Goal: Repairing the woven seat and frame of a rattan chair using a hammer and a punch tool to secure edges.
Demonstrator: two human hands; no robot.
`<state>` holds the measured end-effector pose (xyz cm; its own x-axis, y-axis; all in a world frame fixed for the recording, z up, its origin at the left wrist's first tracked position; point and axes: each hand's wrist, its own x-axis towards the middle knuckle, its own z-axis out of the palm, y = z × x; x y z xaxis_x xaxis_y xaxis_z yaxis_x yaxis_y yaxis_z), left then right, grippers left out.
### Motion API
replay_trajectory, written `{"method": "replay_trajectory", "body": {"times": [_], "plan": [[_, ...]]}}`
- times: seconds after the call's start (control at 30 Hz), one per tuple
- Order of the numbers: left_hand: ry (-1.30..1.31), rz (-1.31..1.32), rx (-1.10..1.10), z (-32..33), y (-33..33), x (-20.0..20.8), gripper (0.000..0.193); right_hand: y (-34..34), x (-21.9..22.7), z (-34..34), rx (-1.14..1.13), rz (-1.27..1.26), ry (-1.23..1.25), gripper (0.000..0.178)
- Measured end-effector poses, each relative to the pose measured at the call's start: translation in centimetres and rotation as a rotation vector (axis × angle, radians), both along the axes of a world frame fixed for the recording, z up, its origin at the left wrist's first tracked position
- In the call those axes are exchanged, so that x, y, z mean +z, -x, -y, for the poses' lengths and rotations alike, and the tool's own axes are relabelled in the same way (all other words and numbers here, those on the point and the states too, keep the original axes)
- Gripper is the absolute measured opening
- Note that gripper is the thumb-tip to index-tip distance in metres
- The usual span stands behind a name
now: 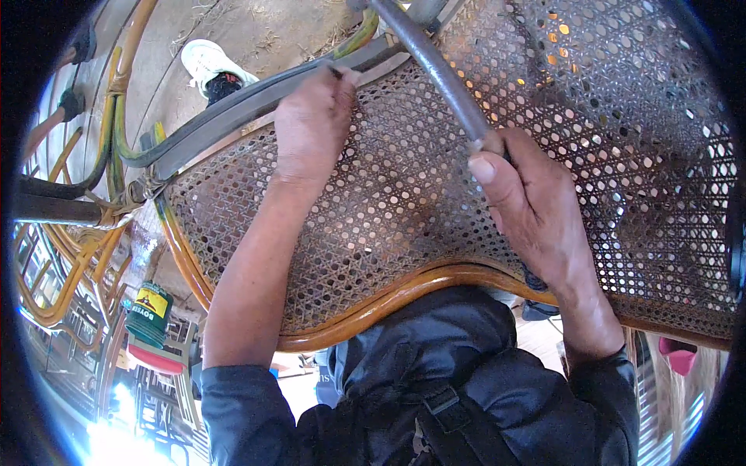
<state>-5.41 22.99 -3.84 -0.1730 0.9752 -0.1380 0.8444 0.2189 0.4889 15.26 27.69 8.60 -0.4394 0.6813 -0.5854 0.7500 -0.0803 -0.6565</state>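
Note:
Across my lap lies a large woven cane panel (388, 179) in a bent rattan frame (420, 281). My right hand (536, 202) is wrapped round the dark grip of a hammer (439, 66). Its grey metal shaft slants up and to the left, and the head is mostly cut off by the top edge. My left hand (315, 128) is closed at the panel's far edge, beside a flat grey curved rail (233, 116). A small dark tip shows at its fingers; what it belongs to is hidden.
At the left, more bent rattan frames (78, 256) are joined with bindings (144, 188). A green can (149, 314) stands at the lower left near a red object (155, 359). A white shoe (208, 66) rests on the floor beyond the rail. Something pink (678, 356) is at the lower right.

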Motion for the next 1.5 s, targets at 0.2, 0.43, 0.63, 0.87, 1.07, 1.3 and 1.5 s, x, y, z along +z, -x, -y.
{"method": "replay_trajectory", "body": {"times": [0.2, 0.43, 0.63, 0.87, 1.07, 1.3, 1.5], "plan": [[0.105, 0.204, 0.268, 0.3, 0.5, 1.0, 0.025, 0.1, -0.4, 0.0, -0.086, -0.061, 0.108, 0.035], [0.090, 0.159, 0.248, 0.4, 0.3, 0.6, 0.026, 0.2, -0.9, -0.1, -0.040, -0.048, 0.112, 0.034], [0.115, 0.103, 0.215, 0.6, 0.1, 0.4, 0.024, 0.5, -1.0, 0.0, -0.015, -0.047, 0.123, 0.035], [-0.009, 0.081, 0.085, 1.1, 0.6, -0.7, 0.021, 0.9, 0.6, 0.6, -0.001, -0.245, -0.027, 0.034], [0.150, 0.014, 0.167, 0.8, 0.1, -0.7, 0.022, 0.3, -0.9, 1.2, 0.145, -0.043, 0.054, 0.036], [-0.025, 0.145, 0.095, 1.0, 0.2, -0.1, 0.024, 0.7, 0.4, 1.4, -0.011, -0.185, -0.004, 0.032], [0.054, 0.070, 0.072, 0.6, 0.2, 0.4, 0.021, 0.3, 0.5, 0.5, 0.033, -0.041, 0.041, 0.033]]}}
